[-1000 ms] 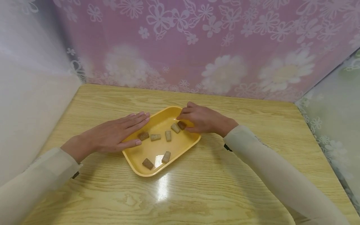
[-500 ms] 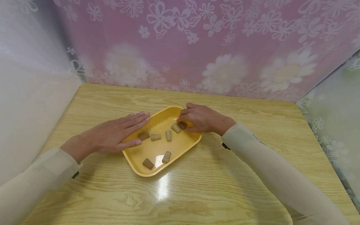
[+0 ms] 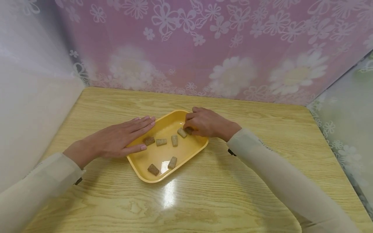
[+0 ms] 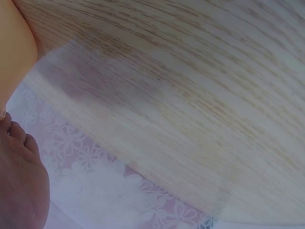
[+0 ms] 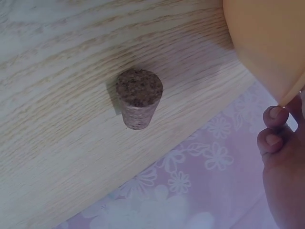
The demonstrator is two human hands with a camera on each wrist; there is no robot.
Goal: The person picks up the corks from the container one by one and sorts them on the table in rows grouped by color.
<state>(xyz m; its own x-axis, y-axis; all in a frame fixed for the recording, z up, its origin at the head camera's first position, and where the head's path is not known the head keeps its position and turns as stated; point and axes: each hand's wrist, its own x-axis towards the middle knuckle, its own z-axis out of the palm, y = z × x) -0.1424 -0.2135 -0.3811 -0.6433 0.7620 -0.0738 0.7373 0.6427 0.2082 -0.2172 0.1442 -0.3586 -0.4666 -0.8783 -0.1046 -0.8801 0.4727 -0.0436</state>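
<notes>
On the table [image 3: 233, 194], my yellow tray [image 3: 151, 178] sits between my two hands, its long axis running from near left to far right. Since a second ago my right hand [image 3: 208, 124] has drawn slightly further over the tray's far right corner, and the dark cork [image 3: 188, 130] I was touching is now half hidden under my curled fingers, so less of it shows. I seem to pinch it, fingers bent round it against the tray floor. Nothing else has shifted: my left hand [image 3: 116, 140] still lies flat on the tray's left rim, fingers straight and together, pointing toward the far right.

Six more corks lie loose in the tray. Four form a rough row across the middle, and the pale cork [image 3: 182, 132] at its right end lies just beside the dark one, its length slanting from far left to near right. Two others [image 3: 162, 166] lie near the front edge, close to a bright glare.

Seen from my right wrist, a cork [image 5: 138, 104] appears on the wood beside the tray's edge [image 5: 267, 43], wide end toward the camera.
</notes>
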